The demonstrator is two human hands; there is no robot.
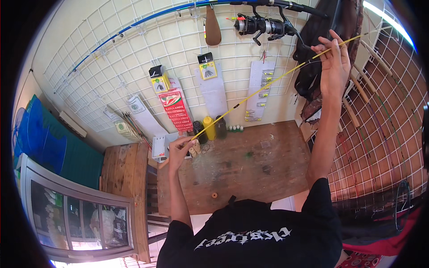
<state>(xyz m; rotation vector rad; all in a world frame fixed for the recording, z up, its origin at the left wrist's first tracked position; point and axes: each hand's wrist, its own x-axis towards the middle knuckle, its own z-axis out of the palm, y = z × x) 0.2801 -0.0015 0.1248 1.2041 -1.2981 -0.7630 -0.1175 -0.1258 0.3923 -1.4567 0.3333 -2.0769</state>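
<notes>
A thin yellow fishing rod (263, 90) slants across the view above the table, its right end higher than its left. Dark bands mark it at intervals. My left hand (178, 151) pinches its lower end between thumb and fingers. Up at the right, my right hand (335, 60) is raised with the rod lying between the thumb and fingers, some of them stretched out. Beyond my right hand the rod runs on past a dark rod bag (313, 58) on the wall.
Below lies a worn wooden table (250, 165) with a small ring-shaped piece (214, 195), a yellow bottle (208, 128), dark bottles and a white tray (158, 146). A blue rod (147, 18) and reels (268, 27) hang on the wire grid. A glass cabinet (76, 219) stands left.
</notes>
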